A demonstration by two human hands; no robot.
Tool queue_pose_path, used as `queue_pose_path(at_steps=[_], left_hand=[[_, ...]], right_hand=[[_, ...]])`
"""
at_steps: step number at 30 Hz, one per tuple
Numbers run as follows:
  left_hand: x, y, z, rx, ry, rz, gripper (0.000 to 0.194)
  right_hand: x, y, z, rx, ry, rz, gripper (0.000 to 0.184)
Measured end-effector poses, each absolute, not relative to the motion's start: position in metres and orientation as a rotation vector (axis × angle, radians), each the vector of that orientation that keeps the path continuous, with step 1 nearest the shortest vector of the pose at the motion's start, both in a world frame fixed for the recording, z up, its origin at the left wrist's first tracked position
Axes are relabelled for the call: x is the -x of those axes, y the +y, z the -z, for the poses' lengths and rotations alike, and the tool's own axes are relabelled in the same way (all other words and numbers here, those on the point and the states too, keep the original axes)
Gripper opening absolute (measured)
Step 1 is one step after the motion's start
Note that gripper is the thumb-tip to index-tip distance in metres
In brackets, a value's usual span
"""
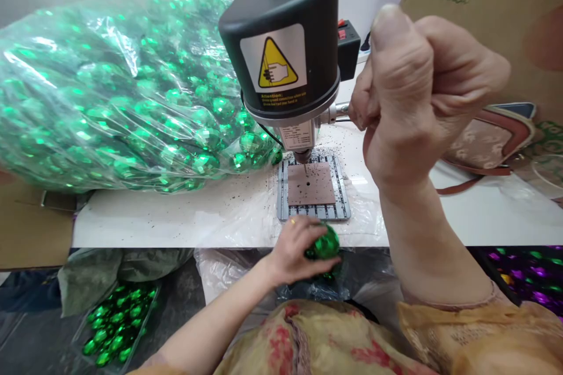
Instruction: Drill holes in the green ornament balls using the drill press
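My left hand [294,252] is closed round a shiny green faceted ball [326,241] at the front edge of the white table. Raised high on the right, my right hand [409,82] is a fist round the feed handle of a small bench drill press [281,41]; the metal shaft [342,110] runs from the machine into the fingers, and the grip itself is hidden. Below the chuck [303,156] a thin bit points down at a brown board [321,184] with a dark hole. That board lies on the slotted metal base plate [314,211], beyond my left hand.
A large clear bag [114,94] full of green balls fills the table's left. Dark shavings surround the base. A patterned bag [484,137] and cardboard box [497,6] stand right. Below are a tub [116,328] of green balls and a container [528,272] of purple and green ones.
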State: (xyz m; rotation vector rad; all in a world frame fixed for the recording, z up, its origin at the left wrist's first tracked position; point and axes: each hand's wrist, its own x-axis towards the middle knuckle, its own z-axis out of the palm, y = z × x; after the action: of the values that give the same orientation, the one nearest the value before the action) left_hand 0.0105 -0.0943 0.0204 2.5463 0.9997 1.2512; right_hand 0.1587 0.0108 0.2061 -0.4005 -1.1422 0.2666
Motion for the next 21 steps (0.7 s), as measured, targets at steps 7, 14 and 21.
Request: queue_pose_path(at_steps=[7,14,21], left_hand=[[0.005,-0.119,-0.011,-3.082,0.637,-0.807,0.050],[0.026,-0.011,-0.046,-2.939,1.488,-0.490,0.034],[0.023,0.059,-0.062,-2.659,1.936,0.216,0.040]], right_hand=[[-0.158,0.010,-0.205,0.394,-1.141,-0.255,0.054],[-0.159,0.010,-0.200,0.344,-1.128,-0.311,0.048],[-0.162,0.005,-0.199,0.424,-1.149,-0.323,0.048]])
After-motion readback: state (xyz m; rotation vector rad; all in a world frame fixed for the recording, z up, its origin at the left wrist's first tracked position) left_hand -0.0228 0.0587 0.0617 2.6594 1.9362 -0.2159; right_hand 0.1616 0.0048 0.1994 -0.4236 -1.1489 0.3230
